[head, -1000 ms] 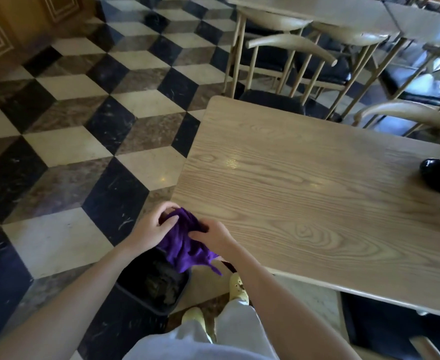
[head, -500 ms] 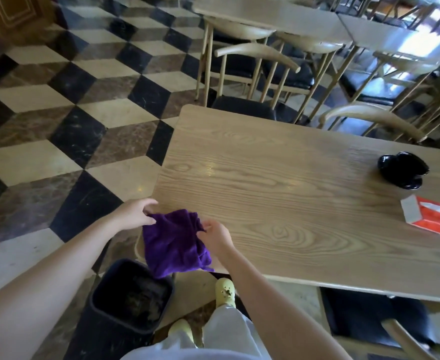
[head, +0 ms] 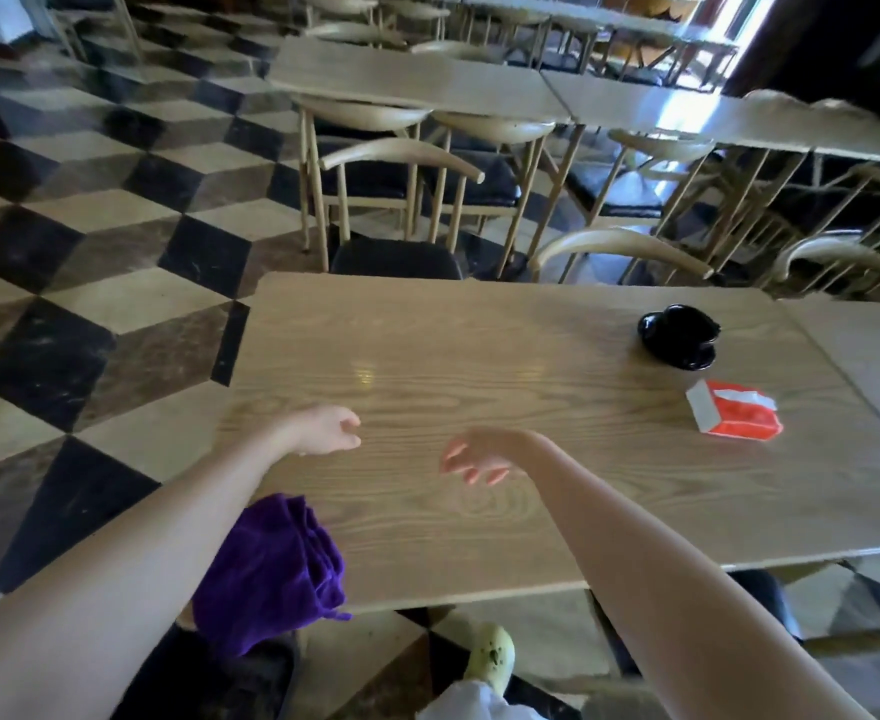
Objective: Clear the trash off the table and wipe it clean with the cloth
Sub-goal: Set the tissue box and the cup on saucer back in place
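Cloth [head: 271, 569], let go since before, lay bunched behind our left hand [head: 323, 431]; both hands empty, fingers slack; we judged the red packet [head: 734, 410] beyond our right hand [head: 479, 457] best pinched whole.

Dining hall (rows of tables [head: 479, 407], chairs [head: 401, 163])

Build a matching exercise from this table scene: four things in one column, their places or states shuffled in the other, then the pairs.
Column one
1. purple cloth
2. black ashtray
3. red-and-white box
4. left hand

Column two
A. over the table, fingers loosely curled, holding nothing
B. hanging over the near left corner
C. lying on the right side, the nearer of the two things there
D. sitting on the right side, towards the far edge

Pairs: 1-B, 2-D, 3-C, 4-A
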Available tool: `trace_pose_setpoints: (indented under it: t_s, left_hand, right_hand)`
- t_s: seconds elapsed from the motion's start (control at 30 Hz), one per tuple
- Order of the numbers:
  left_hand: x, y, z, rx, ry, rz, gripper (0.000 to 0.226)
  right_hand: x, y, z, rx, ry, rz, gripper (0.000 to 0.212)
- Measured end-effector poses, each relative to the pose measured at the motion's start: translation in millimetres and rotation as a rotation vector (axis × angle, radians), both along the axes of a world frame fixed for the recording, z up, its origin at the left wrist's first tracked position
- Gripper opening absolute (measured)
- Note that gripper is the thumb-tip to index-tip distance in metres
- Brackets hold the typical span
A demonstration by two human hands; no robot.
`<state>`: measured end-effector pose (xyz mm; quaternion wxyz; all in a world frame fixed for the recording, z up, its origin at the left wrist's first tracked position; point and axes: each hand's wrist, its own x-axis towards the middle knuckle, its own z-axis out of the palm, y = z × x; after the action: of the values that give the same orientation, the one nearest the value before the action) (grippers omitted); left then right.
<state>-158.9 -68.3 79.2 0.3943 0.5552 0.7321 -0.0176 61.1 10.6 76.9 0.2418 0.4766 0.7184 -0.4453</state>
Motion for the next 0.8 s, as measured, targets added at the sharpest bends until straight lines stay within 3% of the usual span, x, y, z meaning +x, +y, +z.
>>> trace_pose_setpoints:
  t_s: [0.13,0.37,0.53,0.8]
  left_hand:
    - [57,61,25,0.057,-0.028,-0.064,0.052]
    - [195,154,39,-0.009,-0.101,-0.321,0.066]
    - [301,215,25,0.009,-0.157,-0.340,0.073]
    - [424,293,2,0.009,-0.077,-0.494,0.078]
  right_hand:
    - [75,52,19,0.080,-0.022,-0.130,0.032]
    - [228,119,33,0.273,-0.019,-0.484,0.030]
    - [331,153,24,0.372,-0.101,-0.606,0.036]
    - [430,205,2,0.475,-0.199,-0.523,0.048]
